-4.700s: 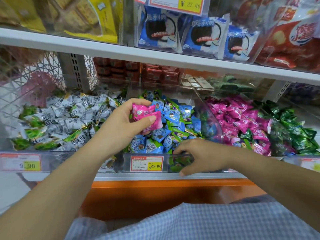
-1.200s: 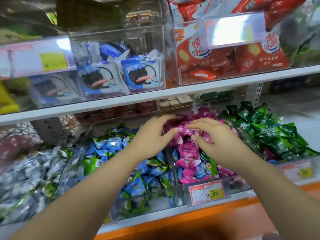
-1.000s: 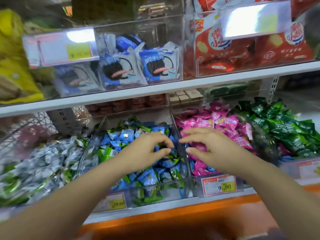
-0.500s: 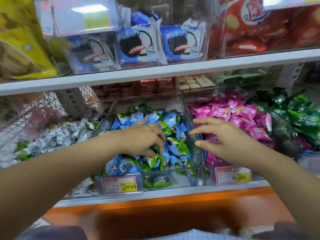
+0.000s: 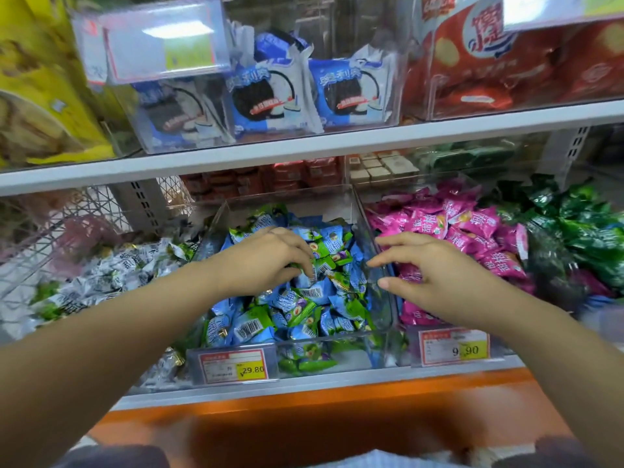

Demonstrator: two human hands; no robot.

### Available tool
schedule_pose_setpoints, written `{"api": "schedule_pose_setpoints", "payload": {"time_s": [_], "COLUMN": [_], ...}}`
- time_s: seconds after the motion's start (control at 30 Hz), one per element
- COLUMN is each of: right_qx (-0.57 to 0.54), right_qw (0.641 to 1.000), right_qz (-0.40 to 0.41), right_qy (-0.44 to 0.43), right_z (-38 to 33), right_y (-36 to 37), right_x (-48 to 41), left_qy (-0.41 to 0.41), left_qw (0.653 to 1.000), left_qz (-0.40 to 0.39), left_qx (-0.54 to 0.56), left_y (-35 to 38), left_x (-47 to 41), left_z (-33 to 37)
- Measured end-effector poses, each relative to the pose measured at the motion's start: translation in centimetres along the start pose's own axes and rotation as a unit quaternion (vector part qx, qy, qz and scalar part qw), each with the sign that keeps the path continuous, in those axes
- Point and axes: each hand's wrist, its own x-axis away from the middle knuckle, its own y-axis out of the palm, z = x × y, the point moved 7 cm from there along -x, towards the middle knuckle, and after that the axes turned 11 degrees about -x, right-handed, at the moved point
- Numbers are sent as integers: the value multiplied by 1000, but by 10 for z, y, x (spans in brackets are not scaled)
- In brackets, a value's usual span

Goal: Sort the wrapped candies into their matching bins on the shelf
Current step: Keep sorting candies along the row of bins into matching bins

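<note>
Blue wrapped candies [image 5: 304,298] fill the clear middle bin [image 5: 290,211]; the left hand [image 5: 266,261] rests on them, fingers curled down among the wrappers, whether gripping one I cannot tell. Just right, the right hand [image 5: 435,275] hovers with fingers spread over the pink candies [image 5: 472,228].

Lower shelf [image 5: 304,383] carrying clear bins
Middle bin [image 5: 337,349] is sitting at frame centre; pink-candy bin [image 5: 405,339] is touching it, right.

We see glossy crinkled foil-plastic wrappers on the blue candies [image 5: 314,298] and pink candies [image 5: 472,228]. Bins [image 5: 381,298] look clear smooth plastic. Shelf edge [image 5: 337,145] looks matt painted metal.
</note>
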Motion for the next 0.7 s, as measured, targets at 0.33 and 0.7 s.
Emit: {"api": "schedule_pose_setpoints", "payload": {"time_s": [0.33,0.7], "right_qx": [-9,-1], "right_qw": [1000,1000], "right_qz": [20,2], "right_qy": [1,-3], "right_z": [0,1], "right_y": [0,1], "right_x": [-5,-3], "left_qy": [24,11], "left_qw": [969,952], "left_qz": [-244,-293], "left_qx": [29,-83], "left_y": [27,21], "left_x": [13,21], "left_z": [42,13]}}
